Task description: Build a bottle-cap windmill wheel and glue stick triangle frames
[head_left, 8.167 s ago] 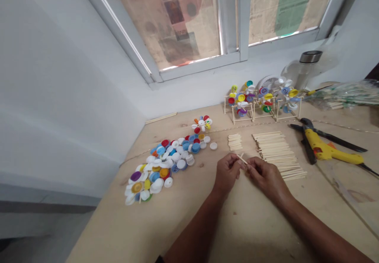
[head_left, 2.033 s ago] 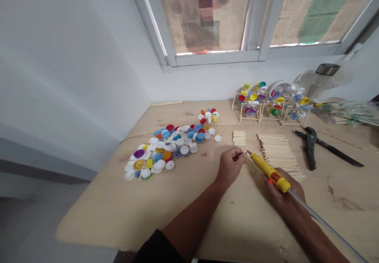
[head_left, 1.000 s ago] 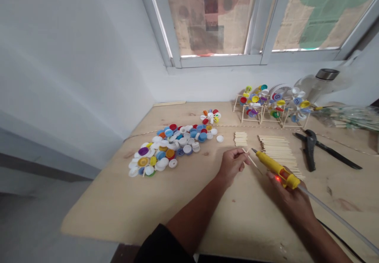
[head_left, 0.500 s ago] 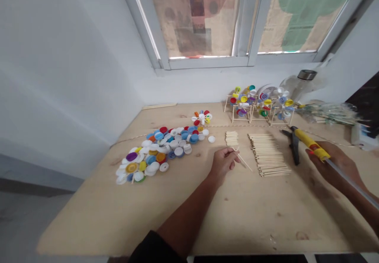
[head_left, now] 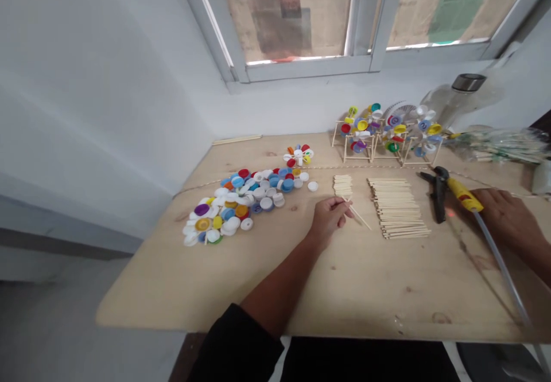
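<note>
My left hand is closed in a pinch on a thin wooden stick that slants down to the right over the table, between a small stack of short sticks and a row of long sticks. My right hand is at the right, wrapped round the yellow glue gun, whose nozzle points left and lies close to the black pliers. A clear glue rod trails back from the gun.
A heap of coloured bottle caps lies at the left. Several cap-and-stick pinwheel models stand by the wall with a clear jar and a plastic bag of sticks. The plywood table ends at its front edge near me.
My right hand carried the glue gun away from the stick in my left hand, to the right beside the pliers. My left hand kept its hold on the stick.
</note>
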Demonstrator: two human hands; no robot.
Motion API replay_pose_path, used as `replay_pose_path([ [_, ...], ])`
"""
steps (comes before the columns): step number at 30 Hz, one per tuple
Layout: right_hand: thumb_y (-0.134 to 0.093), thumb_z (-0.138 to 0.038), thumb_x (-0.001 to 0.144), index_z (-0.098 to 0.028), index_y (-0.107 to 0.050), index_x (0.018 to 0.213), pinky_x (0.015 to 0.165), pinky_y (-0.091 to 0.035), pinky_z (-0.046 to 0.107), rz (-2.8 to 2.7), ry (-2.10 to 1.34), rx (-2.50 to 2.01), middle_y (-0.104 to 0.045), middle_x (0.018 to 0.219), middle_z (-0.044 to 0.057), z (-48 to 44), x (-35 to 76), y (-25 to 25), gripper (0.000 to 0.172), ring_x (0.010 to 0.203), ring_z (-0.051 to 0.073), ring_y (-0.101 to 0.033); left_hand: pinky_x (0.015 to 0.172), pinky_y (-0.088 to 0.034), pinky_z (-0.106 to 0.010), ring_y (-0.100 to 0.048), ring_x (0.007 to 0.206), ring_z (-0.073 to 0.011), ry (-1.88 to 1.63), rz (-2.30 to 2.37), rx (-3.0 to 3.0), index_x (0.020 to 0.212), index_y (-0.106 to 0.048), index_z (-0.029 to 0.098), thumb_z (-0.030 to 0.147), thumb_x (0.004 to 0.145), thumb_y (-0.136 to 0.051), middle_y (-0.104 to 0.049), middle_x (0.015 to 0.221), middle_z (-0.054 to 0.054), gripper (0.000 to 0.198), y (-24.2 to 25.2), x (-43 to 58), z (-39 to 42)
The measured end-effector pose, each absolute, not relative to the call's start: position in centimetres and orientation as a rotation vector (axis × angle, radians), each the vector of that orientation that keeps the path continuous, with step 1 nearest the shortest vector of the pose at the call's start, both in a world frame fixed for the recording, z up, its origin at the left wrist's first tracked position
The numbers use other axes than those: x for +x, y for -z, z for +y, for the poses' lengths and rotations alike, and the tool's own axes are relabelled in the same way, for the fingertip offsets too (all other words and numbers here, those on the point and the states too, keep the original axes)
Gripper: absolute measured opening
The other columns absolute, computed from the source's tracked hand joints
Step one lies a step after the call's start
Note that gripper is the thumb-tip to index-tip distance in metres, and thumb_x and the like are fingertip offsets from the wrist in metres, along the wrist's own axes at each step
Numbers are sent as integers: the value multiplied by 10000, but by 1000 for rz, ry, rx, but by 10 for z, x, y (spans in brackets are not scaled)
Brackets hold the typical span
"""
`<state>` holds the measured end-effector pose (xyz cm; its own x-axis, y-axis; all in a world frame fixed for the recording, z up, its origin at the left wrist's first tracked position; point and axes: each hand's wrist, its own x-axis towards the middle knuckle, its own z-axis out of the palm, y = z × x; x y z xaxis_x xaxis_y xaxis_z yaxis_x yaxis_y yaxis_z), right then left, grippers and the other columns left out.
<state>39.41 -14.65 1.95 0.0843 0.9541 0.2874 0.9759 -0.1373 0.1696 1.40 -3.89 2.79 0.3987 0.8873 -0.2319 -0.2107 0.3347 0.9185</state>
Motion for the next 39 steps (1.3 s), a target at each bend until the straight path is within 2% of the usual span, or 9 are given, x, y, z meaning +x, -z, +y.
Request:
replay_pose_path([
  [5,-582,-331,805,-108,-589,1027,786,-365,357,-1998,425,-2250,-598,1113,213,-146,406,-22,315,959,261,-554,373,-161,-192,-336,340,-16,-881,827,926,691,-601,121,341,624,-666,-611,540,1,239,-29,12,-37],
  [10,-362,-640,844,-93,-609,1083,828,-411,369,-1826,460,-1991,-618,1073,209,-162,358,-49,646,1002,250,-565,363,-158,-190,-339,341,-12,-940,801,915,690,-605,118,341,627,-668,-619,571,-3,240,-32,10,-34],
  [15,-401,-353,925,-240,-516,1220,932,-447,355,-1977,-91,-1633,-589,1217,89,-183,222,-55,337,1126,193,-542,349,-138,-189,-336,324,-13,-1002,816,893,669,-601,118,358,619,-676,-615,561,-5,257,-34,8,-31],
  [19,-410,-272,919,-229,-421,1339,1010,-409,388,-2326,-295,-1381,-480,1358,76,-165,156,-35,423,1266,193,-415,344,-134,-186,-345,325,-14,-1018,790,892,701,-615,119,341,626,-666,-611,565,0,241,-33,8,-31],
  [25,-422,-323,908,-108,-478,1307,1063,-309,498,-2285,-184,-1463,-478,1349,168,-162,103,-13,457,1302,275,-361,342,-131,-184,-356,329,-14,-1050,736,890,730,-616,121,329,637,-665,-615,586,2,234,-29,4,-28],
  [30,-380,-370,934,-251,-592,1149,908,-454,241,-2409,-687,-743,-669,1099,15,-217,41,-22,325,1008,111,-602,342,-128,-188,-362,329,-20,-1055,757,868,739,-614,120,344,635,-668,-616,578,0,253,-28,2,-25],
  [32,-344,-321,947,-223,-607,1112,853,-475,230,-2353,-702,-811,-688,1023,25,-218,45,-26,325,949,107,-620,343,-125,-188,-360,329,-19,-1049,755,860,750,-616,120,345,633,-670,-616,580,2,260,-28,3,-25],
  [34,-336,-239,944,-200,-576,1164,908,-459,280,-2163,-638,-1199,-654,1112,60,-201,65,-26,329,1041,132,-588,346,-127,-187,-360,329,-17,-1044,742,856,758,-619,118,341,631,-672,-617,587,0,262,-28,3,-27],
  [39,-402,-283,912,-155,-537,1240,993,-398,441,-2055,-83,-1601,-561,1253,141,-141,112,-10,377,1200,242,-477,343,-128,-183,-350,317,-11,-1078,718,840,752,-617,115,337,628,-674,-603,564,6,261,-29,5,-29],
])
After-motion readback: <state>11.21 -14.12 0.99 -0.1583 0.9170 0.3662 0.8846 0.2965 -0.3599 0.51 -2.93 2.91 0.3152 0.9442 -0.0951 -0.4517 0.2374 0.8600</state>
